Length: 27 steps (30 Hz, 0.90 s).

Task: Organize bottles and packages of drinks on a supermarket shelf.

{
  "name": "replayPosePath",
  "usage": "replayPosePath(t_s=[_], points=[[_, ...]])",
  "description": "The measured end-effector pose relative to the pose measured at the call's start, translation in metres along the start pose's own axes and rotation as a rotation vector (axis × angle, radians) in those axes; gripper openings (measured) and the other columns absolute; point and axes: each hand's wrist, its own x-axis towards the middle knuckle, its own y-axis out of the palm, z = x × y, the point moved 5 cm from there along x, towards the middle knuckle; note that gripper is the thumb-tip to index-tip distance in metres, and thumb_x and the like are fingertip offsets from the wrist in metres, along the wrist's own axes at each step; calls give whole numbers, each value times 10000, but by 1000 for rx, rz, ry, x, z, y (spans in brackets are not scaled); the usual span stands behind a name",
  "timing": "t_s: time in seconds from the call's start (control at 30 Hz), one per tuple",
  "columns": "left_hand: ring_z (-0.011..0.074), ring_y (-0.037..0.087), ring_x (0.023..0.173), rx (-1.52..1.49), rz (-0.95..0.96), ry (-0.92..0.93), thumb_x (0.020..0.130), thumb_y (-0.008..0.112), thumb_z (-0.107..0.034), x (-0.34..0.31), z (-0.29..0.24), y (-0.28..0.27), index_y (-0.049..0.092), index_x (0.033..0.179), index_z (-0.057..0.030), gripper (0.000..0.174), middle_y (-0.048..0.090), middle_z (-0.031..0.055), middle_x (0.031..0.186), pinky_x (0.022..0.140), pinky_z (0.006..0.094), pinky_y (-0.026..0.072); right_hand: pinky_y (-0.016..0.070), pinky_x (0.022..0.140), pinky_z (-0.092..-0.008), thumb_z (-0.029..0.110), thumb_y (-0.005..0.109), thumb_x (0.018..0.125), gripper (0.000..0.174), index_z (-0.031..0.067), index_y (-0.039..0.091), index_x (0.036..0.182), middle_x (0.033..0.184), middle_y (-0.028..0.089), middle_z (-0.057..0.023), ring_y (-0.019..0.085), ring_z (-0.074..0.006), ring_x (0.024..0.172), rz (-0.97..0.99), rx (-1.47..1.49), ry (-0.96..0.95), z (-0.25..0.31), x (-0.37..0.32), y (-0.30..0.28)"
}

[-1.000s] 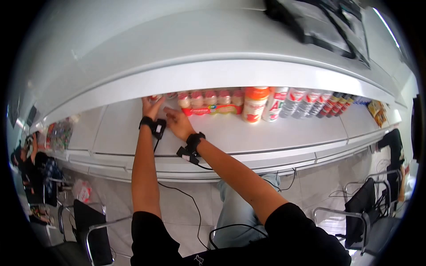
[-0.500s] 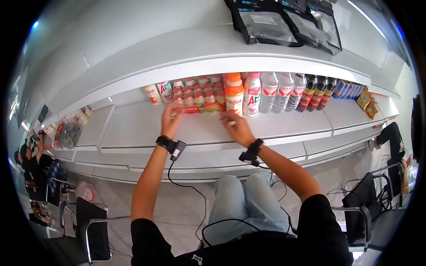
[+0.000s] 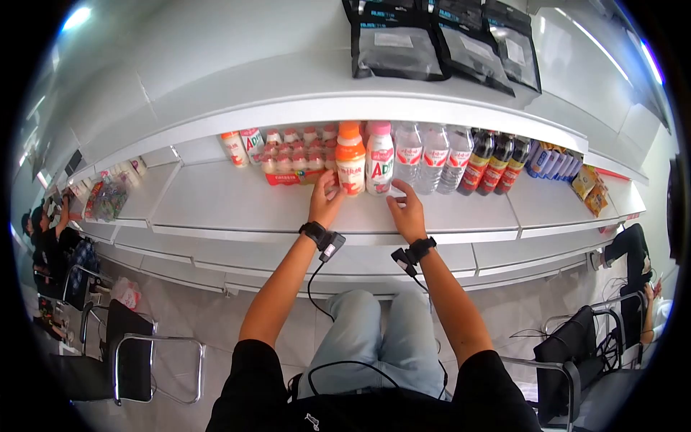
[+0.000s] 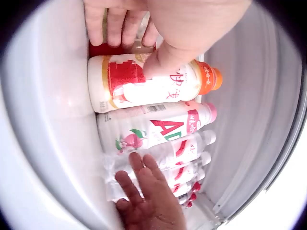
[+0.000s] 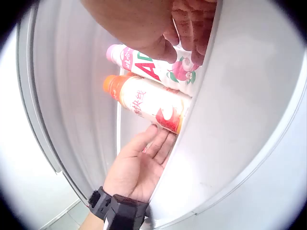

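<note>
Now, left hand (image 3: 325, 198): spread, fingers straight, gripping nothing; thumb pressed to the tall orange-capped plastic drink bottle with a red-and-white label (image 3: 350, 162), other fingers against the red shrink-wrapped pack of small bottles (image 3: 291, 164).
Right hand (image 3: 407, 209): open and relaxed, nothing pinched; fingertips at the feet of the white plastic bottle with a pink cap (image 3: 379, 160) and the clear water bottles (image 3: 419, 157).
Orange-capped bottle, location: upright on the white shelf (image 3: 237, 205), front of the row, touching the pink-capped bottle on my right, pack just to its left.
Hazard, tipping: it is tall and narrow-footed; I judge a flat-fingered push with no hold round it could rock it over.
Hazard, knock-on: bottles stand shoulder to shoulder; one toppling could take its neighbours, on to the dark cola bottles (image 3: 497, 162).
Hazard, overhead: the white upper ledge (image 3: 360, 108) sits close above the caps; a straight lift could strike it.
Hazard, edge: the shelf front is open; a fallen bottle could roll off toward me.
</note>
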Motion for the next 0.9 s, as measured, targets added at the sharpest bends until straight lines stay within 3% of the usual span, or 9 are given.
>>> replayPosePath(t_s=[0.23, 0.37, 0.5, 0.6, 0.7, 0.8, 0.9], points=[[229, 469, 1286, 132, 109, 16, 852, 738, -202, -8, -16, 13, 314, 1459, -15, 764, 458, 118, 1429, 1028, 386, 419, 540, 728, -326, 88, 672, 845, 580, 16, 464, 1382, 1235, 636, -151, 675, -214, 813, 58, 9, -62, -6, 2, 6], [205, 517, 1175, 67, 110, -45, 831, 759, -221, -5, -10, 6, 330, 1460, -27, 785, 514, 88, 1328, 1009, 390, 424, 533, 697, -310, 70, 671, 839, 637, 28, 413, 1419, 1263, 620, -147, 650, -175, 736, 107, 63, 2, -4, 2, 4], [184, 504, 1191, 137, 127, -47, 831, 761, -216, -8, -11, 4, 340, 1448, -22, 772, 521, 81, 1297, 1023, 409, 417, 521, 679, -282, 50, 666, 838, 649, 52, 403, 1431, 1299, 587, -134, 623, -150, 709, 257, 91, 50, 8, -1, 10], [197, 499, 1219, 226, 94, 0, 830, 766, -238, -11, -13, 8, 338, 1445, -25, 779, 518, 91, 1316, 1013, 405, 419, 514, 672, -269, 38, 668, 835, 641, 68, 421, 1425, 1307, 567, -118, 623, -151, 737, 91, -56, -108, 14, -1, 10], [214, 504, 1234, 193, 82, 47, 819, 774, -262, -7, -17, 12, 338, 1437, -26, 792, 521, 113, 1328, 1014, 392, 416, 514, 667, -271, 37, 673, 833, 632, 72, 434, 1416, 1303, 555, -107, 624, -159, 762, 20, -62, -112, 2, 0, 8], [229, 527, 1213, 90, 140, 116, 801, 784, -285, -8, -23, 18, 345, 1418, -22, 802, 528, 149, 1338, 1021, 361, 413, 521, 672, -280, 45, 676, 842, 661, 58, 400, 1442, 1360, 535, -131, 639, -164, 799, 76, 52, -83, -3, -1, 10], [214, 535, 1211, 138, 148, 86, 827, 777, -247, -10, -27, 15, 338, 1426, -15, 778, 528, 127, 1335, 1012, 364, 429, 517, 662, -274, 55, 678, 848, 713, 45, 339, 1475, 1385, 528, -139, 648, -153, 777, 111, 152, -25, 0, 0, 9]])
